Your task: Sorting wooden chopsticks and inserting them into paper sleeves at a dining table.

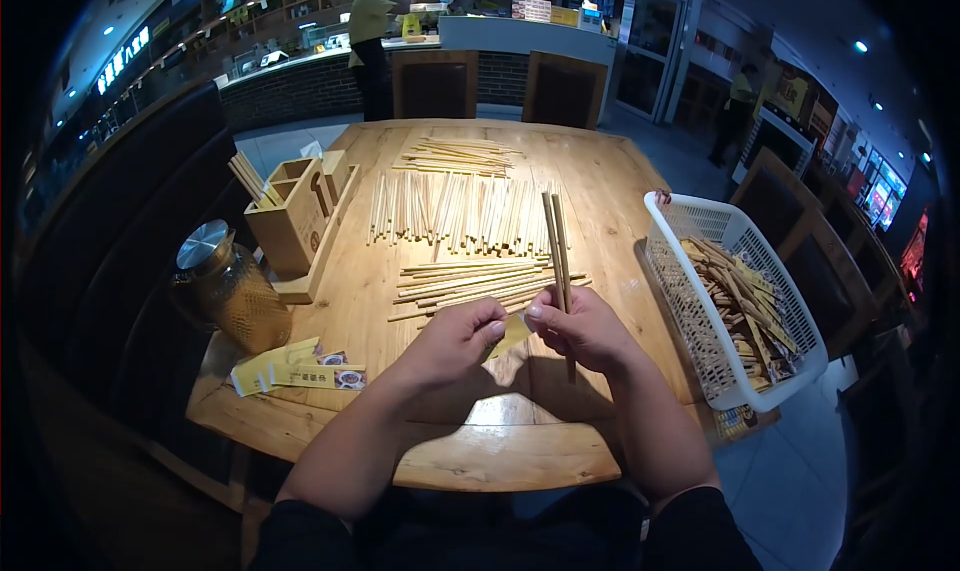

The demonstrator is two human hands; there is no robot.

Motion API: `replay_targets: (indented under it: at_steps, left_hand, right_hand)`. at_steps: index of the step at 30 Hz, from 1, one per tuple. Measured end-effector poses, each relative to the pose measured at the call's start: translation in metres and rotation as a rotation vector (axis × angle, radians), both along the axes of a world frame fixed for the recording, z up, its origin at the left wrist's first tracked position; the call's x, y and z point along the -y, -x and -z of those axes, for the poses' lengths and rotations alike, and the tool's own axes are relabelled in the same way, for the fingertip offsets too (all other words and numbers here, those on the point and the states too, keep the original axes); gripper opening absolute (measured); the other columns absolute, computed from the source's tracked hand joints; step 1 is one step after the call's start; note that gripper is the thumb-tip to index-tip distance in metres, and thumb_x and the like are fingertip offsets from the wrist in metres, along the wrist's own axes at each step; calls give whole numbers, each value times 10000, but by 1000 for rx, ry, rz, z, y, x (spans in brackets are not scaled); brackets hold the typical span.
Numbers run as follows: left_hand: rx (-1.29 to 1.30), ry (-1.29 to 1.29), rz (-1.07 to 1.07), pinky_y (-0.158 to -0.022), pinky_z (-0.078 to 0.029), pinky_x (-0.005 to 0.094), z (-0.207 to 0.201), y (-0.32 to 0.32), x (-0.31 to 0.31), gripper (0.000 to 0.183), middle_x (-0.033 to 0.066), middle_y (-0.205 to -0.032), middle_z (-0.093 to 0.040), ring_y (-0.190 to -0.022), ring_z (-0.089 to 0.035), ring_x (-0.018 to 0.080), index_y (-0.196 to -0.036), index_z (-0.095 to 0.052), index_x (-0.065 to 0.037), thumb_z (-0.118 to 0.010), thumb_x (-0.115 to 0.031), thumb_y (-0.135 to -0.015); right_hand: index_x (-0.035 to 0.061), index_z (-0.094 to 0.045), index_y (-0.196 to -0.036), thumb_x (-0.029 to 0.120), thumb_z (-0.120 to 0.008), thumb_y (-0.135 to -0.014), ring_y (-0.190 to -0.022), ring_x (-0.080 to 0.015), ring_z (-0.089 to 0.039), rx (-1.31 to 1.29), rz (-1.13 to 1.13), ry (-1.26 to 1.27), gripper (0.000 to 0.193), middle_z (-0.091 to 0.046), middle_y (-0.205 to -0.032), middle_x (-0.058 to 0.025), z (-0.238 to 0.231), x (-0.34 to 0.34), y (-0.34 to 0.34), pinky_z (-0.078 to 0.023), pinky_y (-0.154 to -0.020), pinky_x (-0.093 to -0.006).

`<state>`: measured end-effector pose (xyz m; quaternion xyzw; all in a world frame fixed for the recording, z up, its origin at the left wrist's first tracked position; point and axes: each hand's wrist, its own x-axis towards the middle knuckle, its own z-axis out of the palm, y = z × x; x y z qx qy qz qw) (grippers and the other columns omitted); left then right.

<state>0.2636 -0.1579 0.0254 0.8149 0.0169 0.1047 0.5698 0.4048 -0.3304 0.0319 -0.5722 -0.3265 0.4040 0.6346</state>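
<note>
Wooden tabletop (pixel 605 161), loose sticks (pixel 465 211) at twelve o'clock; at six, my left hand (pixel 455 341) pinches a yellow paper sleeve (pixel 512 335), my right hand (pixel 580 329) pinches paired chopsticks (pixel 557 236); sleeving, I'd judge; next needs aligned ends.

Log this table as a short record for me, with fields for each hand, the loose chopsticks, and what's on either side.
Left hand: at a yellow paper slip
Right hand: holding two chopsticks, fingertips by the slip
Loose chopsticks: three groups; middle points away, near and far lie crosswise
Left side: amber jug, wooden caddy, yellow packets
Right side: white basket of chopsticks and yellow wrappers
</note>
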Motion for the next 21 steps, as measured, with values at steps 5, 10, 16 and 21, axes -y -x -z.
replay_targets:
  at_steps: [5,10,16,21]
  left_hand:
    - [107,-260,-11,-667,-472,354,4,-1,-2,139,140,-747,-593,-681,-564,230,-949,-589,-7,-564,-142,-931]
    - [108,-224,17,-669,-472,345,6,-2,-4,145,132,-751,-602,-691,-568,212,-955,-597,-7,-562,-145,-932]
    - [247,-101,12,-618,-443,315,10,-7,3,220,74,-757,-572,-646,-505,159,-1066,-651,-22,-626,-187,-924]
    - [177,-326,-6,-670,-465,317,-11,-2,16,322,82,-831,-614,-715,-568,192,-1138,-661,-61,-707,-229,-867]
  right_hand:
    - [83,-584,-852,291,-662,-925,-533,-47,-426,-46,-135,60,235,-512,-674,31,-3,1,4,-329,-468,-199]
    - [72,-580,-870,241,-641,-934,-532,-50,-434,4,-156,148,191,-545,-690,16,-2,0,4,-331,-471,-205]
    - [61,-576,-867,158,-624,-915,-520,-77,-443,-198,-123,97,118,-561,-689,-24,-1,-2,2,-333,-480,-206]
    - [57,-580,-830,130,-631,-882,-510,-82,-455,-222,-100,80,103,-596,-691,-51,2,2,-4,-342,-469,-208]
